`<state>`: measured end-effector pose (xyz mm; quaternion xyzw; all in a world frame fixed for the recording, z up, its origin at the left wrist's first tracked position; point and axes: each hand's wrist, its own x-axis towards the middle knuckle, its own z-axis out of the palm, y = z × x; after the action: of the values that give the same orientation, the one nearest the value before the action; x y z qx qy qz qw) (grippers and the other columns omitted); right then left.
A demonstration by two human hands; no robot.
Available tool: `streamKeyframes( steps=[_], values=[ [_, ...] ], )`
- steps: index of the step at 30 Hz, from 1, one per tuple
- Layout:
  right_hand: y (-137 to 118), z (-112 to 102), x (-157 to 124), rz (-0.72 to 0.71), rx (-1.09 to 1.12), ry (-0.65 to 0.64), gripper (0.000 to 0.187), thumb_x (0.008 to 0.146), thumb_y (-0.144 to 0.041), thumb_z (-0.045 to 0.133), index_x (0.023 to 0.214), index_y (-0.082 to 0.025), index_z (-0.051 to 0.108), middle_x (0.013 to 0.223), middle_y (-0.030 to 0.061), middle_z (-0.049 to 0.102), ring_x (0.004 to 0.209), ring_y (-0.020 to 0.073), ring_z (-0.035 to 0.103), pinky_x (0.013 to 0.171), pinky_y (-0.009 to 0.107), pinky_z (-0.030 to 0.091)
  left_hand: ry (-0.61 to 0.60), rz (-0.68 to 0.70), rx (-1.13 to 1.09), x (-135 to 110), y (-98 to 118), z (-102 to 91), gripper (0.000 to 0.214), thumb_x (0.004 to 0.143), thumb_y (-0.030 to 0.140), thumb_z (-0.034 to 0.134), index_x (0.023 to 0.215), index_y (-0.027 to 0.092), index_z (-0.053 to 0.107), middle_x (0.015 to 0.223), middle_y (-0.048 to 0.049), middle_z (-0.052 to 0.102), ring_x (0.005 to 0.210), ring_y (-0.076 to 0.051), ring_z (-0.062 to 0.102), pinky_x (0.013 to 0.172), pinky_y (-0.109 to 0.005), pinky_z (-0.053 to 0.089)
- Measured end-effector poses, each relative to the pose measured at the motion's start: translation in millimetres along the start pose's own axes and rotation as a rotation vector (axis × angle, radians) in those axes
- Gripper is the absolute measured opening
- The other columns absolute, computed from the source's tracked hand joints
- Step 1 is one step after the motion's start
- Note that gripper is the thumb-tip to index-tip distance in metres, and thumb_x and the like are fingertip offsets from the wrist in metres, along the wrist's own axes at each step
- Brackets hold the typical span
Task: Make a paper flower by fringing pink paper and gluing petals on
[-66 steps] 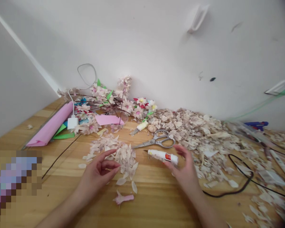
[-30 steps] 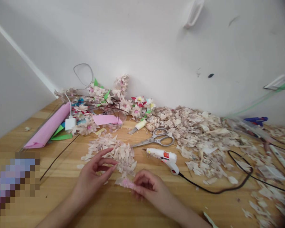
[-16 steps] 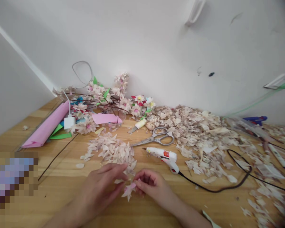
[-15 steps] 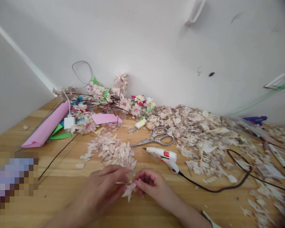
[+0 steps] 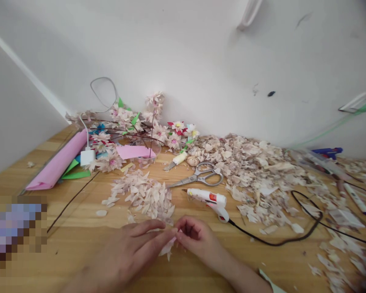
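A small handmade flower (image 5: 168, 249) with whitish petals and a pink part hangs between my two hands, partly hidden by the fingers. My right hand (image 5: 198, 238) pinches it at its right side, thumb against curled fingers. My left hand (image 5: 137, 246) covers it from the left, fingertips closed together at the flower and meeting the right fingertips. Just beyond my hands lies a heap of pale dry petals (image 5: 149, 195). Beside that heap are grey scissors (image 5: 198, 176) and a white glue gun (image 5: 208, 197) with its nozzle pointing left.
Finished flowers on stems (image 5: 128, 122) lie along the wall, near a pink paper roll (image 5: 59, 160) and a white charger (image 5: 87, 156). A large pile of dry peels (image 5: 259, 175) covers the right side. The black cord (image 5: 271, 245) loops there. A utility knife (image 5: 175, 161) lies behind the scissors.
My left fingers have moved right and closed over the flower, hiding more of it. The right hand keeps its pinch in nearly the same place.
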<state>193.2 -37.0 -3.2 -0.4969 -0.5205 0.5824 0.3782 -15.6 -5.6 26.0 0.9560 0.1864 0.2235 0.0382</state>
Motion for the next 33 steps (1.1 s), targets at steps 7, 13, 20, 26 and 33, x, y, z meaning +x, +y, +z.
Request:
streamKeyframes(
  steps=[7, 13, 20, 26, 33],
  values=[
    [-3.0, 0.1, 0.4, -0.011, -0.015, -0.001, 0.022, 0.075, -0.040, 0.059, 0.074, -0.018, 0.055, 0.064, -0.0027, 0.051, 0.059, 0.0110, 0.045, 0.054, 0.022, 0.034, -0.035, 0.069, 0.074, 4.3, 1.5, -5.3, 0.041, 0.084, 0.007, 0.043, 0.125, 0.011, 0.044, 0.094, -0.0058, 0.071, 0.095, -0.021, 0.061, 0.069, -0.027, 0.054],
    [-1.1, 0.9, -0.1, -0.025, -0.029, 0.007, 0.018, 0.075, -0.036, 0.059, 0.074, -0.018, 0.056, 0.065, -0.0023, 0.053, 0.059, 0.0112, 0.046, 0.054, 0.022, 0.035, -0.046, 0.067, 0.040, 4.4, 0.3, -2.4, 0.044, 0.082, 0.005, 0.044, 0.125, 0.013, 0.043, 0.095, -0.0044, 0.071, 0.098, -0.020, 0.060, 0.073, -0.027, 0.053],
    [2.1, -0.3, -0.2, -0.047, -0.059, 0.027, 0.014, 0.077, -0.032, 0.057, 0.076, -0.018, 0.056, 0.065, -0.0021, 0.054, 0.060, 0.0114, 0.049, 0.055, 0.022, 0.038, -0.074, -0.049, -0.140, 2.7, 3.7, -6.8, 0.058, 0.075, 0.007, 0.047, 0.130, 0.019, 0.035, 0.104, -0.0057, 0.067, 0.104, -0.021, 0.057, 0.079, -0.032, 0.052],
    [0.8, 0.3, -1.3, -0.090, -0.171, 0.053, 0.013, 0.080, -0.030, 0.054, 0.076, -0.018, 0.057, 0.067, 0.0001, 0.058, 0.061, 0.0126, 0.053, 0.056, 0.023, 0.041, -0.003, -0.256, -0.283, 1.0, 2.1, -8.1, 0.065, 0.072, 0.010, 0.049, 0.132, 0.024, 0.026, 0.106, -0.0037, 0.065, 0.109, -0.020, 0.053, 0.087, -0.032, 0.049],
    [-5.0, -0.3, -3.5, -0.152, -0.259, 0.087, 0.011, 0.081, -0.028, 0.055, 0.080, -0.018, 0.059, 0.069, 0.0006, 0.060, 0.064, 0.0128, 0.055, 0.057, 0.022, 0.043, -0.042, -0.292, -0.350, 2.7, 4.9, 0.3, 0.068, 0.074, 0.008, 0.046, 0.133, 0.028, 0.020, 0.107, -0.0019, 0.066, 0.107, -0.018, 0.055, 0.088, -0.032, 0.047]
  ],
)
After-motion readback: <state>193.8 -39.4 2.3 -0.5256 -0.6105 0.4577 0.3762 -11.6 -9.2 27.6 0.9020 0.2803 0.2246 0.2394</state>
